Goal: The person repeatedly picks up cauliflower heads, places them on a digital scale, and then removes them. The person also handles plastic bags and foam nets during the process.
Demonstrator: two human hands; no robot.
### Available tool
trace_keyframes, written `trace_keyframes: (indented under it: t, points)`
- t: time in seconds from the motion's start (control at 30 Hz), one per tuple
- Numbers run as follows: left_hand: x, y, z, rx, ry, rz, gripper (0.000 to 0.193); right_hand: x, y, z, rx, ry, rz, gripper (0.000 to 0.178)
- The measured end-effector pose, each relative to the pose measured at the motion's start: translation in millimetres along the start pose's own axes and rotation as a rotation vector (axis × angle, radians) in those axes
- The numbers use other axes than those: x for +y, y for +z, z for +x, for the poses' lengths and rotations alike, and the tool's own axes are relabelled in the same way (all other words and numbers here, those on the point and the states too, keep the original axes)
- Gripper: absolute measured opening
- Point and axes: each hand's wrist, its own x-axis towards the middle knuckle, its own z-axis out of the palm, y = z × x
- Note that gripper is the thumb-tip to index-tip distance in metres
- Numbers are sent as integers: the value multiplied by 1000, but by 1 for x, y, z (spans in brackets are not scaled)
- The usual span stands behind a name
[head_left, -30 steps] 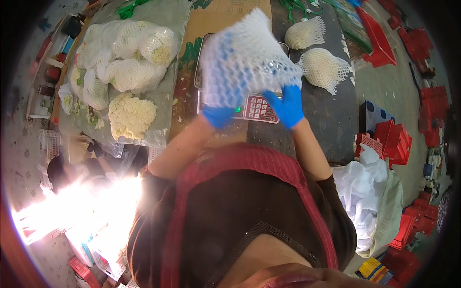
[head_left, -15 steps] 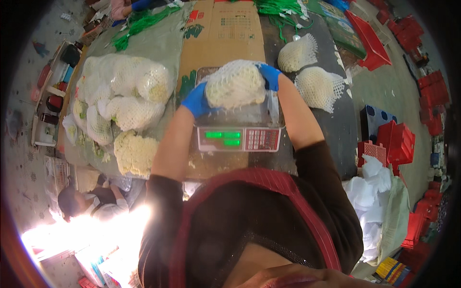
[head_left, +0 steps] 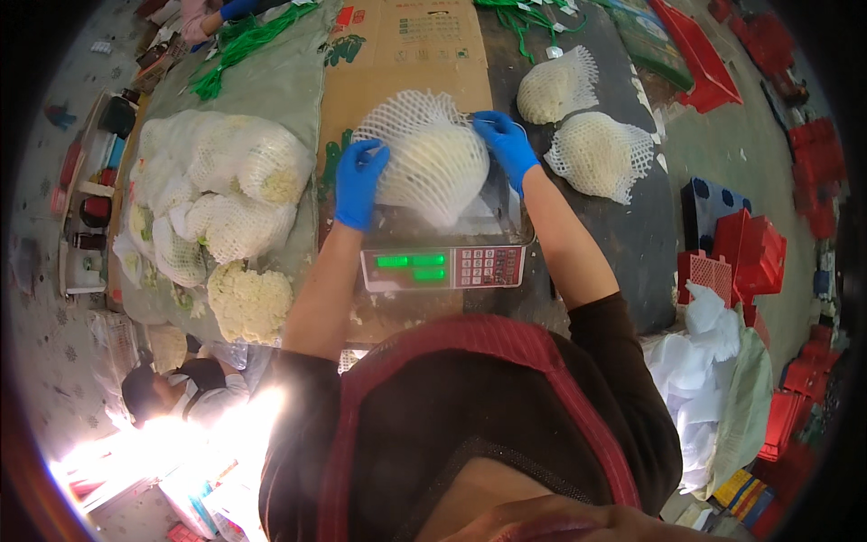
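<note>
On the scale (head_left: pixel 442 268), which has a lit green display, sits a cauliflower in a white foam net (head_left: pixel 438 172). The net's open end spreads out toward the far side. My left hand (head_left: pixel 359 185), in a blue glove, pinches the net's left edge. At the far right edge of the net, my right hand (head_left: pixel 508 147), also in a blue glove, has its fingers closed on the mesh. Two more netted cauliflowers, one farther off (head_left: pixel 558 86) and one nearer (head_left: pixel 603 155), lie right of the scale.
A clear bag of netted cauliflowers (head_left: pixel 221 185) fills the table's left side, with a bare cauliflower (head_left: pixel 248 301) in front. Green ties (head_left: pixel 239 54) lie at the far left. Red crates (head_left: pixel 748 253) and a sack of white nets (head_left: pixel 700 388) stand on the right. Another person (head_left: pixel 185 384) is at lower left.
The netted cauliflower was held between both hands over the scale and has turned on it. Both hands have moved from its sides to the net's edges, and the net's open end is spread out.
</note>
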Motion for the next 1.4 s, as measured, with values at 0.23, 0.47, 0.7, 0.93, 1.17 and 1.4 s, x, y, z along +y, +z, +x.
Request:
trace_keyframes:
  t: [0.23, 0.47, 0.7, 0.93, 1.17, 1.4]
  points:
    - [10, -1, -15, -160, -499, -925, 37, 3, 24, -36, -121, -2, 338, 45]
    - [-11, -5, 20, -271, -339, -44, 41, 25, 32, -31, -11, 152, 45, 50]
    - [-24, -15, -20, -93, -84, -111, 51, 34, -15, -79, 224, -86, -77, 60]
    - [8, -7, -27, -321, -320, -232, 47, -22, -11, -89, -180, 7, 21, 86]
    - [75, -3, -45, -290, -213, -529, 37, 16, -14, -75, -502, 389, 978, 58]
    - [79, -14, -67, -328, -61, -271, 37, 22, -29, 24, -411, -66, 971, 48]
